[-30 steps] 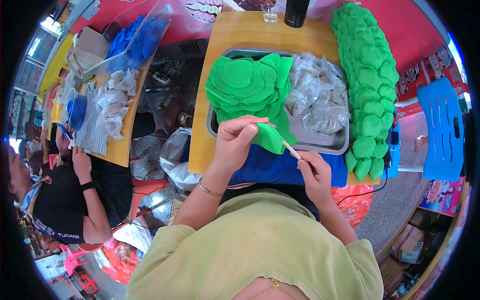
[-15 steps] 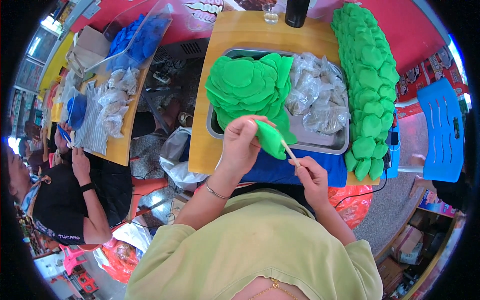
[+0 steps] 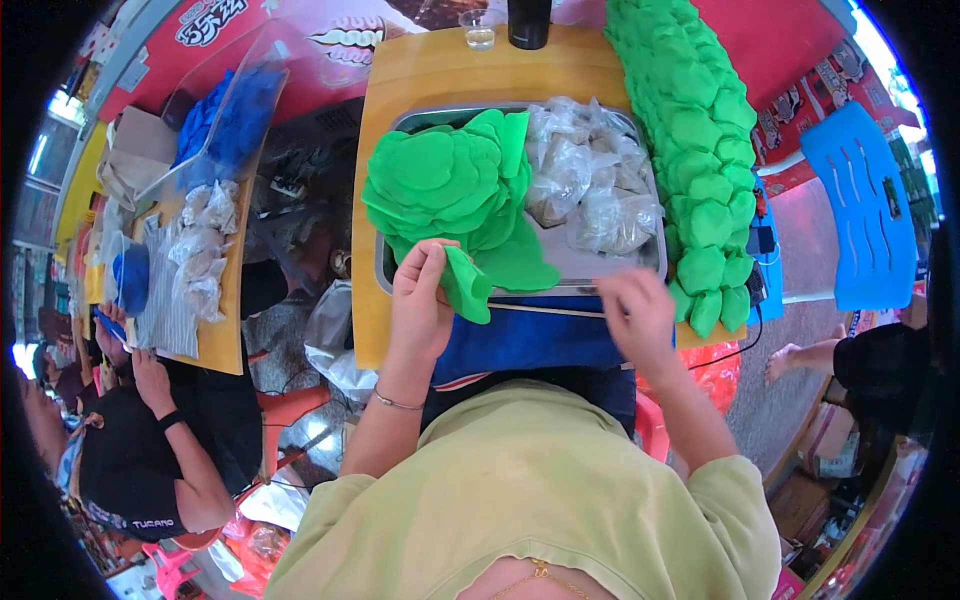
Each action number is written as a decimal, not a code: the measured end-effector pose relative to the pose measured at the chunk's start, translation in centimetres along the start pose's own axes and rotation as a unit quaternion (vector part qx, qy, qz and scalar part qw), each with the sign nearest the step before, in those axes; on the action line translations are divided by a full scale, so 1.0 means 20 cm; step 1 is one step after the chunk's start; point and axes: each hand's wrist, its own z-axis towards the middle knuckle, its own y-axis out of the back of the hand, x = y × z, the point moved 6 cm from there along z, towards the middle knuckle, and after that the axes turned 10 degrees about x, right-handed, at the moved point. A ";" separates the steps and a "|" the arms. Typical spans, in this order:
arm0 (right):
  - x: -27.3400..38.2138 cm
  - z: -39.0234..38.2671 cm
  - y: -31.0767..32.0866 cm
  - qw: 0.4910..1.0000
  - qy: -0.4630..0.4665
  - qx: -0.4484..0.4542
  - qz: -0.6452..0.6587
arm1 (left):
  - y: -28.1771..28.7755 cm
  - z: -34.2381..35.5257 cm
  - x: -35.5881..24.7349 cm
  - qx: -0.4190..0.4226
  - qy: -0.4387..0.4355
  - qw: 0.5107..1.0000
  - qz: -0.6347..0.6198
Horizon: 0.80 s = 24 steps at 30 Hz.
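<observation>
My left hand (image 3: 424, 300) pinches a small green pouch-like piece (image 3: 465, 288) of soft sheet in front of the metal tray. A thin pale stick (image 3: 548, 310) lies across the blue cloth (image 3: 540, 342) at the tray's front edge, its right end close to my right hand. My right hand (image 3: 642, 315) is over the tray's front right corner, fingers curled and smeared by motion; whether they hold anything is hidden. In the metal tray (image 3: 655, 262) are a pile of flat green pieces (image 3: 450, 185) and several clear bags of greyish filling (image 3: 590, 175).
Puffy green pieces (image 3: 700, 150) stand in a long row along the table's right side. A clear cup (image 3: 479, 35) and black bottle (image 3: 528, 22) are at the back. A blue chair (image 3: 862, 210) stands right; at left another person (image 3: 150, 460) works at a second table.
My right hand has moved away from the green piece, rightward toward the bags. The stick has come out of the piece and lies level. My left hand still holds the piece.
</observation>
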 end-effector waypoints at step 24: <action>0.09 0.35 0.19 0.928 -0.029 0.181 0.325 | -0.46 0.01 -0.06 0.272 -0.010 0.917 0.292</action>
